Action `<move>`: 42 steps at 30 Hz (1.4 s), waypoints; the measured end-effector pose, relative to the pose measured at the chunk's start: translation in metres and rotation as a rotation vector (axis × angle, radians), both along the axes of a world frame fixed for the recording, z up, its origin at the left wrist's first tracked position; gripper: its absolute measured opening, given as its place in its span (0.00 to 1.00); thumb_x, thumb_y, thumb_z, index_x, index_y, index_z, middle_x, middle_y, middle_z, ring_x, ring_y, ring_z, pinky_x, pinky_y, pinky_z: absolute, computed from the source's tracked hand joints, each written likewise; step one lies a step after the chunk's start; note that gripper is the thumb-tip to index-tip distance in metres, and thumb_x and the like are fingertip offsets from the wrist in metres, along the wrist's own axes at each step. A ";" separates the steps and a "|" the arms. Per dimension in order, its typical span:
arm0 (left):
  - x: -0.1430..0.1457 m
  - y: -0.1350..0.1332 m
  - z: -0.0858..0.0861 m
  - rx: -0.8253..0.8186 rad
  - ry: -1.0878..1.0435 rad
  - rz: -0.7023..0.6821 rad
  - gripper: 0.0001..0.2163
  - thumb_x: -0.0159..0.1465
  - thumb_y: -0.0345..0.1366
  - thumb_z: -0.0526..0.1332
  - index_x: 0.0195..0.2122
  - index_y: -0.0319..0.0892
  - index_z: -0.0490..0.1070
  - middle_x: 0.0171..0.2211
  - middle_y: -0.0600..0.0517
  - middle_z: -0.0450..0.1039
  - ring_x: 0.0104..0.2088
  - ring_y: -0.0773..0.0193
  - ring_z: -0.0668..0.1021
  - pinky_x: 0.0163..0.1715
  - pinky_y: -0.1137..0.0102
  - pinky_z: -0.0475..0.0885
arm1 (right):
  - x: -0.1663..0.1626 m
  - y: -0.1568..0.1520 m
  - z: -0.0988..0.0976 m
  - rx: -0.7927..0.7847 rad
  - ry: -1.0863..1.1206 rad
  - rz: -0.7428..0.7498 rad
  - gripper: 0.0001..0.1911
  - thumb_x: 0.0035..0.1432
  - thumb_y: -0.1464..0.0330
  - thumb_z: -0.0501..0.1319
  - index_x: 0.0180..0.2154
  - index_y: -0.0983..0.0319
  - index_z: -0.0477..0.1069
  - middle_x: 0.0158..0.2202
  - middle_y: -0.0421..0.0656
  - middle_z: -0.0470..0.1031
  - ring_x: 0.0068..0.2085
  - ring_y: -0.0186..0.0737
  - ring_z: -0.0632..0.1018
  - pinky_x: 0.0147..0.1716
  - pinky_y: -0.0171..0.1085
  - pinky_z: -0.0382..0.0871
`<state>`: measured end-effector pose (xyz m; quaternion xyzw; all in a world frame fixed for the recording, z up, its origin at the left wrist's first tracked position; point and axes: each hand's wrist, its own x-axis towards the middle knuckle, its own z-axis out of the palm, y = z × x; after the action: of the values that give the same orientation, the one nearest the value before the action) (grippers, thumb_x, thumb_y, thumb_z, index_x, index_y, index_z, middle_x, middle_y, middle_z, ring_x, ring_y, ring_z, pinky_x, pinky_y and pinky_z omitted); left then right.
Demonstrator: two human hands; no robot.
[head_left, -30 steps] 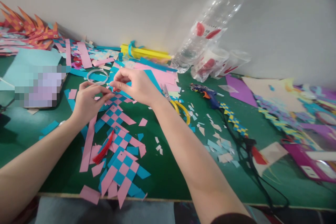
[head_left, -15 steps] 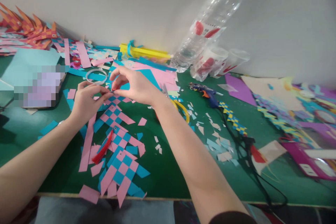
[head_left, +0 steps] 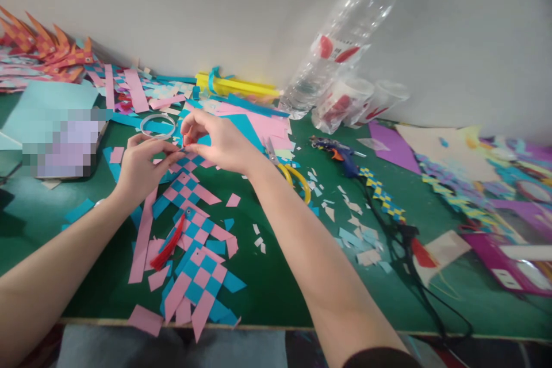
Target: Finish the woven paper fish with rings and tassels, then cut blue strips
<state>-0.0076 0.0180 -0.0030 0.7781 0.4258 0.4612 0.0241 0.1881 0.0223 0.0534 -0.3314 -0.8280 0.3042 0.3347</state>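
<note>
Woven paper pieces (head_left: 202, 276), pink and blue checks, run in a loose column over the green table (head_left: 267, 293), from its near edge right up under the person's fingertips, and that's where the action is. The left hand (head_left: 144, 164) has its thumb and fingertips in a narrow pinch on a tiny bit (head_left: 183, 149) by the far end of the column, way too small to say what it is. The right hand (head_left: 219, 141) meets it there, thumb tip right by the left's and index finger curled above; honestly can't tell if it's gripping anything. Step in hand looks like fiddly fingertip work, and the next move probably calls for a steady left pinch and a light right touch, without nudging the pieces below.

Moving outward, a red tassel (head_left: 169, 244) slants down the column's left side, with pink scraps around it. A pale ring (head_left: 158, 134) sits just beyond the left hand. Scissors (head_left: 271, 152) with yellow handles lie just right of the right wrist, a blue glue gun (head_left: 349, 167) further right, and a big clear bottle (head_left: 338, 46) leans by the wall next to some bagged cups (head_left: 340, 103)
</note>
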 end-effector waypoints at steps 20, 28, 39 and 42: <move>0.003 -0.005 0.004 -0.091 -0.064 0.002 0.05 0.60 0.40 0.64 0.30 0.46 0.77 0.26 0.56 0.78 0.31 0.64 0.77 0.51 0.60 0.67 | -0.001 0.000 0.003 -0.051 0.056 -0.103 0.10 0.52 0.76 0.63 0.34 0.59 0.64 0.32 0.38 0.79 0.39 0.37 0.81 0.42 0.37 0.72; 0.004 -0.006 0.008 -0.113 -0.058 -0.019 0.05 0.60 0.38 0.62 0.29 0.45 0.74 0.30 0.55 0.79 0.33 0.63 0.76 0.50 0.60 0.68 | -0.001 0.002 0.002 -0.177 0.128 -0.114 0.09 0.50 0.76 0.65 0.32 0.61 0.66 0.31 0.39 0.80 0.38 0.37 0.82 0.41 0.38 0.74; 0.004 -0.007 0.006 -0.104 -0.057 -0.005 0.06 0.60 0.40 0.62 0.29 0.46 0.74 0.29 0.56 0.78 0.33 0.63 0.77 0.50 0.60 0.67 | 0.003 0.001 0.005 -0.145 0.069 -0.168 0.06 0.53 0.73 0.64 0.34 0.62 0.70 0.33 0.42 0.80 0.40 0.38 0.81 0.42 0.39 0.73; 0.004 -0.006 0.005 -0.082 -0.014 -0.009 0.05 0.60 0.40 0.62 0.29 0.47 0.75 0.26 0.57 0.77 0.32 0.63 0.77 0.50 0.61 0.67 | 0.003 0.002 0.004 -0.081 0.043 -0.172 0.04 0.54 0.72 0.63 0.35 0.63 0.71 0.34 0.42 0.80 0.39 0.37 0.81 0.42 0.38 0.73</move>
<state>-0.0039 0.0119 0.0024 0.7751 0.4406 0.4487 0.0614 0.1915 0.0243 0.0573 -0.4080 -0.7761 0.3146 0.3636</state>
